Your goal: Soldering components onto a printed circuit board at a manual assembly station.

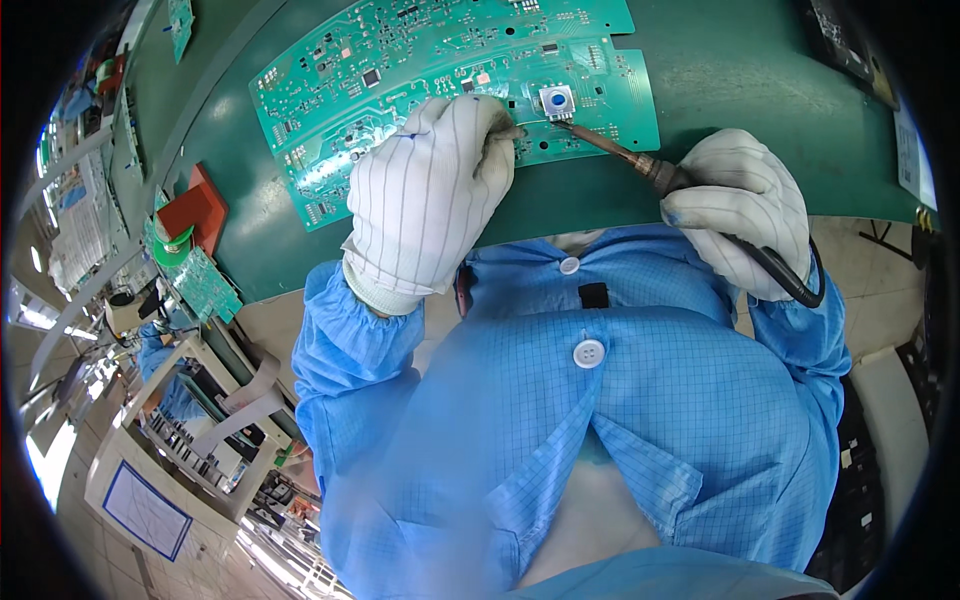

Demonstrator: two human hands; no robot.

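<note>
A green circuit board (627,95) lies on the green work mat, with many small parts on it. Near its right end sits a square, silver-framed component (557,101) with a blue centre. My right hand (745,195), in a white striped glove, grips a soldering iron (648,166). The iron's dark tip meets the front edge of the silver component, at its row of pins. My left hand (425,180), gloved alike, rests over the board just left of that component. Its thumb and fingers are pinched together, and what they hold is too small to make out.
The mat (740,75) runs under the board to a curved front edge close to my body. A red-brown block (192,210), a green round object (173,247) and another board piece (208,285) lie at the left. A dark device (850,50) stands far right.
</note>
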